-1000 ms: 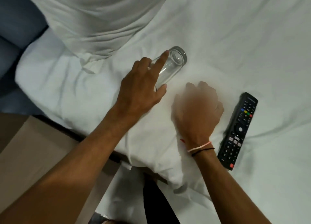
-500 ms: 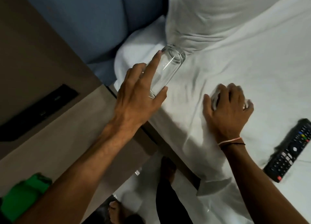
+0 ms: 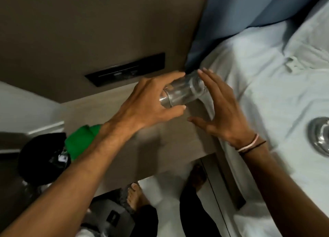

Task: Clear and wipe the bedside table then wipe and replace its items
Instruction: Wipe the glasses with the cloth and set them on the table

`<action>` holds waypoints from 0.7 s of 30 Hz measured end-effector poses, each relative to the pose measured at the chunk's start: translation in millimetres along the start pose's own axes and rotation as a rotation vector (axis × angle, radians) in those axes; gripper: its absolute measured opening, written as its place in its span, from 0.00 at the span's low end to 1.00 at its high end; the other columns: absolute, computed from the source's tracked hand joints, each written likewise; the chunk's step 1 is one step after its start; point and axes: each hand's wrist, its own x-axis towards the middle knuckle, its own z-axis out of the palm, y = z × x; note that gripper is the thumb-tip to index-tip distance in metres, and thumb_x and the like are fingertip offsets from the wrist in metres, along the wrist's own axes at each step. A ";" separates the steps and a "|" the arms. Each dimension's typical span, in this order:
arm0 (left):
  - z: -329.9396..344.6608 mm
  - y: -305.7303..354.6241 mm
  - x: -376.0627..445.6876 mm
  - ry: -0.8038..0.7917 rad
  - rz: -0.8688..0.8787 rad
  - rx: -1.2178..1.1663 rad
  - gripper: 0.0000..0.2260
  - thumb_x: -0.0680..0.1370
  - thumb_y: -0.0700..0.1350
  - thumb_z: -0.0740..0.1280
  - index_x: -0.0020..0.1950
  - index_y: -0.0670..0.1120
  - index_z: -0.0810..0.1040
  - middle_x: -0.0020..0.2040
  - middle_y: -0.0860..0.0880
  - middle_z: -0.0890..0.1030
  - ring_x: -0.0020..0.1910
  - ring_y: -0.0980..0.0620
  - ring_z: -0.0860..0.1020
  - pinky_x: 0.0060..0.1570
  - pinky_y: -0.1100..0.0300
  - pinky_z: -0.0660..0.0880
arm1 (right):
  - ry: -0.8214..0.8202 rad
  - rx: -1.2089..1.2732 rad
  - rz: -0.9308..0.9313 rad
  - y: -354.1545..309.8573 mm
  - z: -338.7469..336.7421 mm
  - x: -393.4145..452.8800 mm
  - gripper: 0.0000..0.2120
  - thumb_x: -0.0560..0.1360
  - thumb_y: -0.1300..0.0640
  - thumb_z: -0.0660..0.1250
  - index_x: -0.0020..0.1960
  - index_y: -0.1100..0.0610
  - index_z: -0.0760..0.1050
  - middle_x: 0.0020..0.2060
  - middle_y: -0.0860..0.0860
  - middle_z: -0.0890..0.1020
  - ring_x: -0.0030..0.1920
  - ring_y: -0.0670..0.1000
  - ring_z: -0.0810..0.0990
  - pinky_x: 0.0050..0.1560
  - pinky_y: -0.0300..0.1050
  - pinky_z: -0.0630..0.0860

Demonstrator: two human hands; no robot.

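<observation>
Feet: a bare foot (image 3: 133, 195) and a second, darker one (image 3: 197, 174) stand on the floor (image 3: 153, 185) at the bottom of the view, below the tabletop's front edge.
Left forearm: runs up from the lower left corner and crosses over a green cloth (image 3: 80, 140).
Green cloth: lies at the left end of the tabletop (image 3: 160, 151), just beside a black, shiny object (image 3: 42, 156) whose nature cannot be told.
Right wrist: carries a pale band and a dark cord (image 3: 249, 146).
Right hand (image 3: 222, 112): fingers spread and released, palm turned toward the glass, fingertips close to its upper end; whether they touch it cannot be told.
Left hand (image 3: 147, 103): fingers curled around the clear glass (image 3: 183, 92), thumb beneath, holding it.
Clear glass: tilted on its side in the air above the tabletop near its right edge, thick base toward the left hand.
Bed (image 3: 267, 97): white sheet, just beside the tabletop on the right; a second glass (image 3: 320, 135) lies on it at the right edge.
Wall panel: a black switch plate (image 3: 124, 69) sits behind the tabletop.
Headboard (image 3: 240, 14): blue, at the upper right.
</observation>
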 end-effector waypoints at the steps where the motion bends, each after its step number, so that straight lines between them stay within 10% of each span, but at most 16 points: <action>1: -11.7 -14.3 -12.2 -0.019 -0.026 -0.006 0.34 0.69 0.54 0.78 0.73 0.54 0.73 0.63 0.54 0.82 0.57 0.57 0.81 0.59 0.59 0.79 | -0.031 -0.005 -0.024 -12.3 16.8 5.6 0.49 0.68 0.41 0.77 0.80 0.59 0.59 0.78 0.57 0.65 0.79 0.57 0.62 0.74 0.60 0.65; 7: -48.6 -83.3 -85.1 -0.146 -0.157 -0.047 0.32 0.67 0.58 0.78 0.66 0.56 0.68 0.52 0.54 0.81 0.47 0.57 0.81 0.48 0.53 0.81 | -0.198 0.186 -0.101 -94.1 117.2 20.1 0.40 0.69 0.50 0.77 0.76 0.57 0.65 0.68 0.55 0.77 0.64 0.56 0.78 0.61 0.58 0.78; 12: -54.0 -157.0 -128.2 0.092 -0.465 -0.335 0.28 0.73 0.64 0.70 0.69 0.57 0.68 0.55 0.54 0.82 0.44 0.62 0.81 0.41 0.72 0.75 | -0.350 0.752 0.398 -139.3 201.8 1.5 0.32 0.63 0.59 0.76 0.66 0.57 0.72 0.53 0.48 0.82 0.52 0.49 0.84 0.53 0.56 0.82; 15: -54.2 -208.1 -147.0 0.266 -0.514 -0.150 0.23 0.78 0.58 0.69 0.70 0.53 0.70 0.61 0.49 0.79 0.56 0.54 0.80 0.54 0.60 0.77 | -0.365 1.083 0.600 -140.3 231.2 -8.4 0.38 0.54 0.55 0.83 0.61 0.47 0.73 0.47 0.49 0.84 0.47 0.50 0.84 0.49 0.52 0.82; 21: -6.7 -267.3 -178.4 -0.247 -0.623 0.386 0.42 0.75 0.52 0.74 0.82 0.59 0.52 0.83 0.41 0.46 0.81 0.36 0.49 0.75 0.37 0.64 | -0.469 1.505 0.915 -146.8 248.0 5.1 0.41 0.50 0.40 0.85 0.58 0.52 0.75 0.45 0.58 0.85 0.44 0.55 0.85 0.50 0.51 0.83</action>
